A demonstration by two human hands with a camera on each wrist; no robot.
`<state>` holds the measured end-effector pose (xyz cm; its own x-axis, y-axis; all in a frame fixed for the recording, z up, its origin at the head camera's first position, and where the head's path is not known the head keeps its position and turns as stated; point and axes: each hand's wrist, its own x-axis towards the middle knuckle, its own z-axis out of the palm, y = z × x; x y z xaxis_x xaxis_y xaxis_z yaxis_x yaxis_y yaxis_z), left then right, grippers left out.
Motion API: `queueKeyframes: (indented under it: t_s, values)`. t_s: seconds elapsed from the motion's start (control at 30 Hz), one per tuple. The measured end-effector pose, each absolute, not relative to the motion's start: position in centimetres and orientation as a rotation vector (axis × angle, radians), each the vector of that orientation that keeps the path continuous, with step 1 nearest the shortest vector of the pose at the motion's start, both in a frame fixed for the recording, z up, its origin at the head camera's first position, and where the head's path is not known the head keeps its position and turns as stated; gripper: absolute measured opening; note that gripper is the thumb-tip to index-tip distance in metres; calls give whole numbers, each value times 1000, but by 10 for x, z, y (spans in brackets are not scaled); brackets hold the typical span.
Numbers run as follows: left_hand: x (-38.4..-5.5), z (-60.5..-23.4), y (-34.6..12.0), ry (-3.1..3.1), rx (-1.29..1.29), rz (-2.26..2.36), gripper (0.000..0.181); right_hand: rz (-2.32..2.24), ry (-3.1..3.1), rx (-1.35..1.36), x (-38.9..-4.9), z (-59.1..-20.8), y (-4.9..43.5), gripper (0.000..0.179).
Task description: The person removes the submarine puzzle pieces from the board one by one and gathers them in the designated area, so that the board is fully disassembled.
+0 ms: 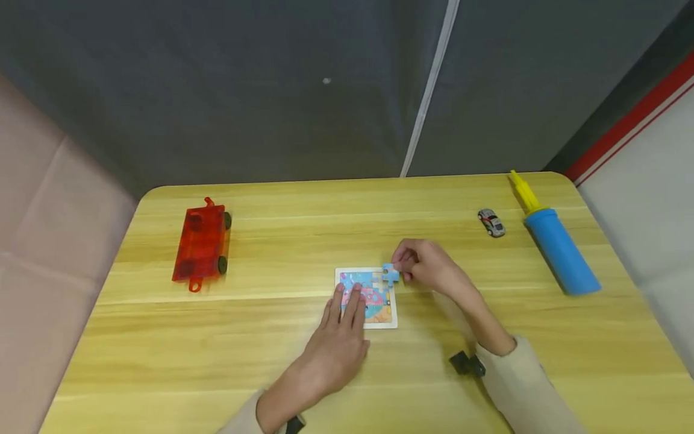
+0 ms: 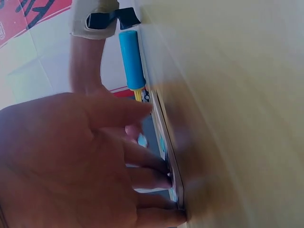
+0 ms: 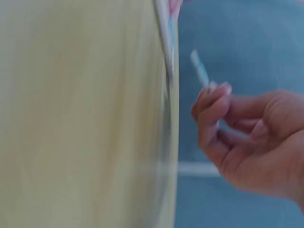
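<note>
A jigsaw puzzle (image 1: pixel 374 310) in a white square frame lies on the table, printed in blue, pink and orange. My left hand (image 1: pixel 338 352) rests on its left part with straight fingers, hiding some of the picture. Between thumb and fingertips my right hand (image 1: pixel 428 265) pinches a light blue puzzle piece (image 1: pixel 390 274) by its right side, over the frame's upper right corner. In the right wrist view that puzzle piece (image 3: pixel 199 69) is held up off the table, seen edge-on.
A red see-through toy cart (image 1: pixel 200 244) stands at the table's left. Toward the back right are a small silver toy car (image 1: pixel 491 223) and a blue hand pump (image 1: pixel 562 250) with a yellow nozzle. A dark curtain (image 1: pixel 244 102) hangs behind the table.
</note>
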<state>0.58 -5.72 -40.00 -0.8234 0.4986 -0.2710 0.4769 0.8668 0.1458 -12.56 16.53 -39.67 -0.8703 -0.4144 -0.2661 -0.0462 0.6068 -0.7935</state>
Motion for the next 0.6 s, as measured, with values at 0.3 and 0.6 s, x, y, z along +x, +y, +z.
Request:
queueKeyframes:
  t_s: [0.3,0.6]
  values:
    - [8,-399,-61,2727,740,163,73,-1124,2393,-256,-141,-383,244,9]
    - [8,-399,-61,2750,757,175,76,-943,2483,-163,-144,-388,300,6]
